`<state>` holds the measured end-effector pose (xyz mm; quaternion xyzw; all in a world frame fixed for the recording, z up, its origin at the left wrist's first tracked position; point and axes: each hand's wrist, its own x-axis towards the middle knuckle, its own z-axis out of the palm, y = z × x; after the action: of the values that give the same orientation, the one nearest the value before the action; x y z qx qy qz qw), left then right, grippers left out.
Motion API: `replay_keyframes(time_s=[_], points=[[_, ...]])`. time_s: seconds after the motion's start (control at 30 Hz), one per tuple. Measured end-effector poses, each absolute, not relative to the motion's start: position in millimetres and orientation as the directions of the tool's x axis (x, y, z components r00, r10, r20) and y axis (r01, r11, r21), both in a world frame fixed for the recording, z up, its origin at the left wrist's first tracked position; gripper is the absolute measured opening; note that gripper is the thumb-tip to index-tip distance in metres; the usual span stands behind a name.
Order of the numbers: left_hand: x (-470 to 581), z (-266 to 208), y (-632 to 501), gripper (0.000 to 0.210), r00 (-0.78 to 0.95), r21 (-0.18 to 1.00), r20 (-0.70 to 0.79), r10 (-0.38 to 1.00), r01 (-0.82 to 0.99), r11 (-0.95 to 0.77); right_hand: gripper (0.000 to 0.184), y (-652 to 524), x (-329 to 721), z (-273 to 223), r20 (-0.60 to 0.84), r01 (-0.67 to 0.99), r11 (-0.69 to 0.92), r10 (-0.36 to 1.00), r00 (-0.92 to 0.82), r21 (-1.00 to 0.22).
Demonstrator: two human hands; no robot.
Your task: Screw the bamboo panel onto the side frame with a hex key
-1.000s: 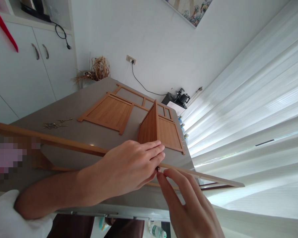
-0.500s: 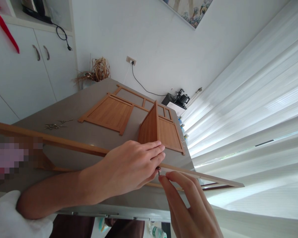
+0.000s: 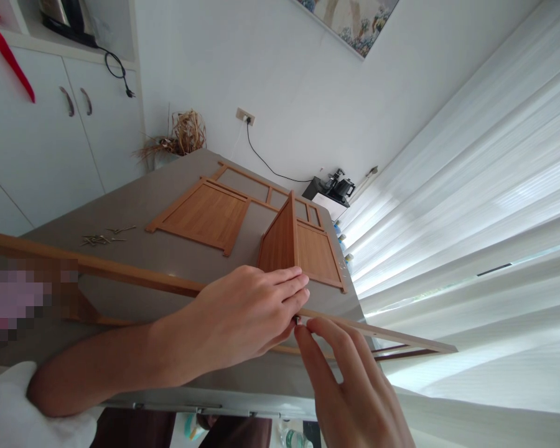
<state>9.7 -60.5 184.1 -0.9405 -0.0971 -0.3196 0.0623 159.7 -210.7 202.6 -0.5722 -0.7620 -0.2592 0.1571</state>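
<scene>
Head view: right hand point(image 3: 354, 379) pinching small metal piece point(image 3: 297, 320) at wooden frame point(image 3: 410, 336)
Piece lies just right of left hand point(image 3: 256, 308), whose grip is unclear; frame's long axis runs left to right

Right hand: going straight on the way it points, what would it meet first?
Beyond the small metal piece at its fingertips, the right hand would likely meet the left hand first; depth is unclear, so possibly the wooden rail.

A long brown wooden frame point(image 3: 140, 274) runs crosswise in front of the upright wooden panel point(image 3: 280, 239); a small metal piece point(image 3: 297, 320) sits by the panel's near edge.
</scene>
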Motion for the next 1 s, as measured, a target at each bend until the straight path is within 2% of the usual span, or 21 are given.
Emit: replay_keyframes(time_s=[0.13, 0.27, 0.43, 0.67, 1.0], points=[[8.7, 184.3, -61.0, 0.03, 0.773, -0.097, 0.622, 0.125, 0.236, -0.967, 0.03, -211.8, 163.8, 203.1, 0.524, 0.96, 0.22, 0.805, -0.278, 0.171], [9.3, 182.3, -60.1, 0.031, 0.777, -0.115, 0.619, 0.114, 0.234, -0.965, 0.032, -211.1, 171.6, 194.3, 0.593, 0.966, 0.22, 0.763, -0.257, 0.135], [10.2, 181.9, -59.5, 0.031, 0.785, -0.099, 0.608, 0.119, 0.223, -0.97, 0.026, -209.3, 168.0, 183.3, 0.679, 0.983, 0.181, 0.725, -0.118, -0.022], [10.3, 183.9, -60.2, 0.032, 0.799, -0.099, 0.586, 0.133, 0.233, -0.967, 0.028, -206.0, 160.8, 163.5, 0.772, 0.978, 0.165, 0.636, -0.006, -0.128], [11.2, 184.3, -58.8, 0.031, 0.803, -0.102, 0.582, 0.129, 0.229, -0.968, 0.026, -210.0, 166.8, 162.7, 0.765, 0.971, 0.199, 0.643, -0.026, -0.135]])
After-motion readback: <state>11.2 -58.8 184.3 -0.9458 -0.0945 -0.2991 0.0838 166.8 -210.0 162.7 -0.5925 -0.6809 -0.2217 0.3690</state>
